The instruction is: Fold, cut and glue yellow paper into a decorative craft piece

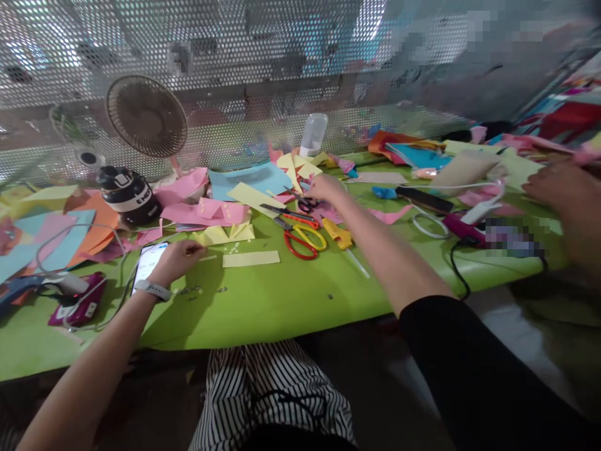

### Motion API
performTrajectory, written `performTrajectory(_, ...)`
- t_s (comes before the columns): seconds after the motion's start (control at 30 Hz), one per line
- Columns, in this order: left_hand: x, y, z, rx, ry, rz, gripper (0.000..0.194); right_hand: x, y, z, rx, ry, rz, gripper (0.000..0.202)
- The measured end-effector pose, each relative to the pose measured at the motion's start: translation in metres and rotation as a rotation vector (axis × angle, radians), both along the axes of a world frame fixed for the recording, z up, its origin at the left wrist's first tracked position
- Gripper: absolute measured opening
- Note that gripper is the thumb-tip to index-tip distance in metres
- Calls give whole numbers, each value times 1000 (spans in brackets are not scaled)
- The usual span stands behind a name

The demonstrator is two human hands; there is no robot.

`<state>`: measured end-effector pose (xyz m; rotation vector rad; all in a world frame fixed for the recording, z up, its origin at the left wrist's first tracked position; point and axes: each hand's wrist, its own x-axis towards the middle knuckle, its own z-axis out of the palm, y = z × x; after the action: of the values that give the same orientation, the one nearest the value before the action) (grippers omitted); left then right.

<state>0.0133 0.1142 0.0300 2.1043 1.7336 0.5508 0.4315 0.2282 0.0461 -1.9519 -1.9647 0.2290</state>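
My left hand (177, 258) is closed, its fingers curled together at the left end of a folded yellow paper strip (228, 234). Whatever lies between those fingers is too small to make out. Farther off, my right hand (326, 190) reaches down with fingers pinched at small black-handled scissors (307, 205). Just nearer lie larger scissors with red and yellow handles (300, 243) and a pair with orange-red handles (300, 217). A flat pale-yellow paper strip (251, 259) rests on the green table between my hands, with tiny paper bits above it.
A yellow glue gun (337, 234) with a glue stick lies under my right forearm. A phone (150, 263), a black bottle (130, 195), a fan (147, 117), a power strip (82, 300) and coloured paper surround the work. At right is another person's hand (556, 185).
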Motion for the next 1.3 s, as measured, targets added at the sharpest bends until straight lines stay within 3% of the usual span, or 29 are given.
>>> performTrajectory(0.07, 3, -1, 5, 69, 156, 84, 43, -10, -12, 10, 74, -27, -126, 33)
performTrajectory(0.13, 7, 1, 9, 92, 299, 169, 50, -29, -27, 14, 139, -36, -151, 40)
performTrajectory(0.27, 17, 12, 9, 28, 485, 196, 46, -85, -57, -1, -2, -25, 134, 29)
performTrajectory(0.37, 24, 20, 6, 54, 530, 158, 33, -121, -73, -22, -64, -96, 272, 53)
performTrajectory(0.4, 27, 21, 7, 72, 536, 158, 30, -130, -76, -27, -50, -123, 276, 49)
performTrajectory(0.5, 32, 17, 12, 167, 523, 162, 27, -141, -80, -33, -1, -133, 245, 31)
performTrajectory(0.63, 36, 0, 24, 407, 453, 127, 23, -132, -87, -23, 169, -52, 186, 32)
performTrajectory(0.77, 39, -27, 27, 527, 270, 126, 20, -114, -111, -20, 420, 127, 175, 33)
performTrajectory(0.9, 46, -52, 15, 455, -175, 88, 26, -103, -142, -31, 559, 412, 154, 39)
performTrajectory(1.07, 58, -69, 1, 130, -946, -9, 36, -101, -163, -45, 470, 805, 116, 42)
performTrajectory(1.17, 62, -72, -4, -28, -1095, -83, 35, -102, -166, -51, 415, 927, 106, 40)
performTrajectory(1.3, 62, -62, -8, -11, -1126, -94, 32, -103, -159, -53, 366, 993, 127, 40)
